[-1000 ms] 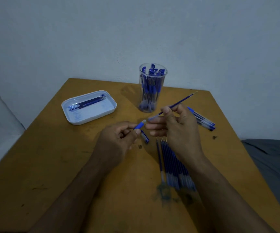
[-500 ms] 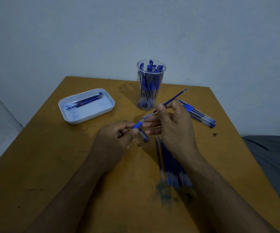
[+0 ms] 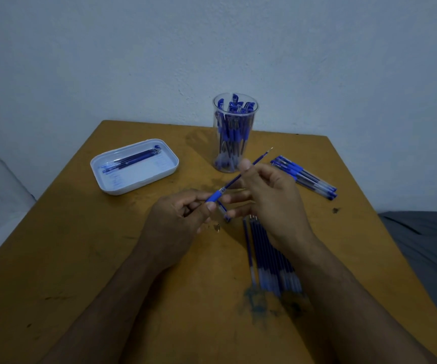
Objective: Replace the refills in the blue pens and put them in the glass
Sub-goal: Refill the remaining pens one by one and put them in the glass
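Scuffed, ink-stained matt ochre wooden table is showing wear. Clear glossy plastic tumbler is reflecting light. Smooth white plastic rectangular tray is looking semi-gloss. Rough-plastered pale blue wall is appearing matt. Translucent-barrelled blue plastic pens are lying glossy.

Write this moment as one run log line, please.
left hand: grips blue pen barrel | right hand: pinches thin blue refill | clear glass: holds pens

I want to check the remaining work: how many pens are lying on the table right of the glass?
4, as far as visible: the pens lie side by side right of the glass, behind the right hand. Overlap may hide another.
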